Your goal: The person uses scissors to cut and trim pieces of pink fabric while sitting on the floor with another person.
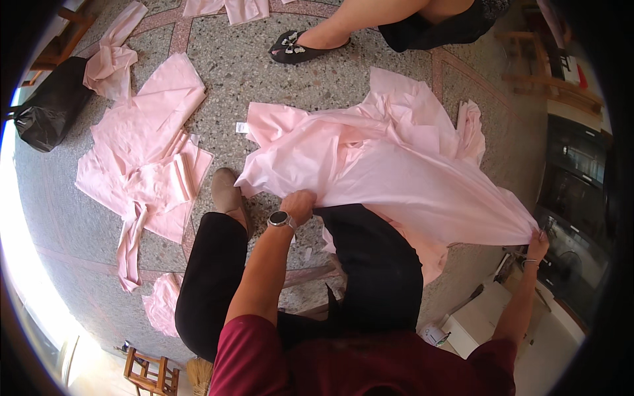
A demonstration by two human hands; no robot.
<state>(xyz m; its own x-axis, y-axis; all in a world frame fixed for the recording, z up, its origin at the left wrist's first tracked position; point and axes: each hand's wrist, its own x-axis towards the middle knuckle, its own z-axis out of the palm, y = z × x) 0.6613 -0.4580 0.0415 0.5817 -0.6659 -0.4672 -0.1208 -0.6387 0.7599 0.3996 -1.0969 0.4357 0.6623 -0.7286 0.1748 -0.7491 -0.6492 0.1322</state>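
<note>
One pink cloth (396, 175) drawn out beside a taupe shoe (226, 188)

From where I'm standing, the cloth spreads to the right of that shoe, rumpled on its far side and pulled smooth along the edge nearest the person. Its left tip comes right up to the shoe; whether they touch, I can't tell. The left hand (299, 206), just right of the shoe, is closed on the near edge, a wristwatch (279, 218) above it. Well off to the shoe's right, the right hand (539, 245) pinches the cloth's far right corner, arm stretched wide. A white label (242, 127) pokes from the cloth a little beyond the shoe.

Left of the shoe lies a loose pile of pink fabric (142, 142) on the speckled floor (224, 72), and past it sits a black plastic bag (56, 109). Behind the shoe, nearer the person, is a small pink bundle (163, 305). Well beyond the shoe, another person's foot wears a black flat (288, 54) with a bow.
</note>
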